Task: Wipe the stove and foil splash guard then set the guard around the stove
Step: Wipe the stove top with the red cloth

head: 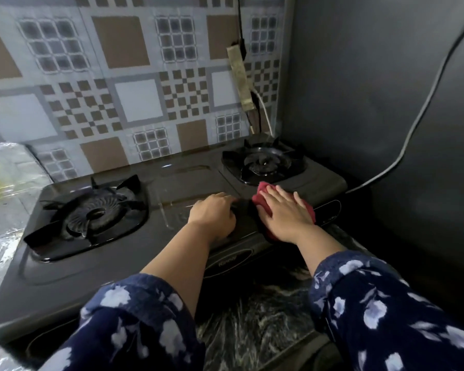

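Observation:
A dark two-burner gas stove [73, 271] sits on the counter, tilted across the view, with one burner [91, 212] at the left and another [263, 162] at the back right. My right hand [287, 212] lies flat on a red cloth [263, 195] and presses it onto the stove top just in front of the right burner. My left hand [214, 212] rests on the stove's middle, fingers curled down against the surface with nothing visible in them. The foil splash guard [3, 180] is crumpled at the far left, beside the stove.
A patterned tile wall [134, 97] rises behind the stove. A power strip [240, 79] with cables hangs on it above the right burner. A dark panel [373, 103] with a grey cable closes off the right side. Marbled dark countertop [255, 317] shows between my arms.

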`<state>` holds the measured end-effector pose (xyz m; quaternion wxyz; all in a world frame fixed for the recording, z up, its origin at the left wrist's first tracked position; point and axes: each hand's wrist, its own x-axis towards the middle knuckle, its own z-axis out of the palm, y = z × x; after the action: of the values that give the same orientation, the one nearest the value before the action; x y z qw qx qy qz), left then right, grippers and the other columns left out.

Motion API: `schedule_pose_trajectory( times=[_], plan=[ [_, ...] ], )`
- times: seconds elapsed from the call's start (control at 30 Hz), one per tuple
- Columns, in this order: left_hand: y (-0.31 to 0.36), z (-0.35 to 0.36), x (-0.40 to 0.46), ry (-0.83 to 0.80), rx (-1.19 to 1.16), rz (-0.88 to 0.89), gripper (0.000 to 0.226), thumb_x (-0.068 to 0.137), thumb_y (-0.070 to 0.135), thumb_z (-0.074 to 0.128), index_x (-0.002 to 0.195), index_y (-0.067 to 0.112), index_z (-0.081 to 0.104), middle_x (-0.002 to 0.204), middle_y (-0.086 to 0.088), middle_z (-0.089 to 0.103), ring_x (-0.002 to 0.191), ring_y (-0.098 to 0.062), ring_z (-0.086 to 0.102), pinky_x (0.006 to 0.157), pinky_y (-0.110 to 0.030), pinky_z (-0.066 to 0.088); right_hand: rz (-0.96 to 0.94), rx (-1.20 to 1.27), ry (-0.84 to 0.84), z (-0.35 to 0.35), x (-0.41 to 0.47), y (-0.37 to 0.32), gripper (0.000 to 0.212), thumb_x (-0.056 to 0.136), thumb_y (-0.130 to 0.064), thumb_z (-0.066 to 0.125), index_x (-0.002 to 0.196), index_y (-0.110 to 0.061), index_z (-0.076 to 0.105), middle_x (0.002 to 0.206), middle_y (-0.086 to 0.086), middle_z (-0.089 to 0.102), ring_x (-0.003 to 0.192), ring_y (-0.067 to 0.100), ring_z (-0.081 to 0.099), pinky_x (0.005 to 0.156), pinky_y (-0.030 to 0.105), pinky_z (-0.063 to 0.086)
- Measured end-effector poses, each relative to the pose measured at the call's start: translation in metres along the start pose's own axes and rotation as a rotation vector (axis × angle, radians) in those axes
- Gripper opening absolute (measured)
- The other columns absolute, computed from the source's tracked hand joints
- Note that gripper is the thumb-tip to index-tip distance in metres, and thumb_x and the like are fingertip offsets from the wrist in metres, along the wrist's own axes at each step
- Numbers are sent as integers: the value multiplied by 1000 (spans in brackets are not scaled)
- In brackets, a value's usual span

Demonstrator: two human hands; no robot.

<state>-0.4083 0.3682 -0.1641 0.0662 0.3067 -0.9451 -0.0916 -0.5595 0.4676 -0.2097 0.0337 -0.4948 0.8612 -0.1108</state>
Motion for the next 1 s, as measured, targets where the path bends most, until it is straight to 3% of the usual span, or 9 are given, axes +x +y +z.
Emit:
schedule_pose_trajectory(
  times=[0.17,0.3,0.47,0.7,1.0],
  plan=[
    [14,6,33,-20,41,52,44,89,22,42,132,24,51,137,2,52,124,-23,49,99,-37,41,190,-9,-25,-12,17,38,64,97,-51,20,153,-20,11,162,-3,-1,148,15,-9,119,47,-7],
    [18,13,52,-43,76,99,35,91,28,41,122,25,57,128,2,59,115,-24,56,93,-36,45,343,-10,-34,-22,40,66,67,96,-50,20,153,-16,8,162,1,-2,148,18,-9,118,48,-6],
    [15,18,59,71,127,151,36,89,42,43,116,28,62,118,7,64,105,-19,61,85,-31,48,402,-45,-13,-31,70,99,68,95,-50,22,153,-17,9,162,1,-1,149,19,-3,119,47,-2],
    [20,17,58,121,118,122,37,87,47,44,110,28,65,113,8,66,103,-19,62,79,-30,48,390,-46,-2,-31,74,99,63,94,-47,23,152,-23,12,162,-1,3,149,20,1,119,43,2],
    [14,10,49,4,18,71,41,89,24,44,127,27,56,132,1,58,117,-24,55,91,-32,44,157,48,58,-6,11,12,57,96,-49,26,150,-31,21,161,-8,10,148,14,4,120,41,1]
  ],
)
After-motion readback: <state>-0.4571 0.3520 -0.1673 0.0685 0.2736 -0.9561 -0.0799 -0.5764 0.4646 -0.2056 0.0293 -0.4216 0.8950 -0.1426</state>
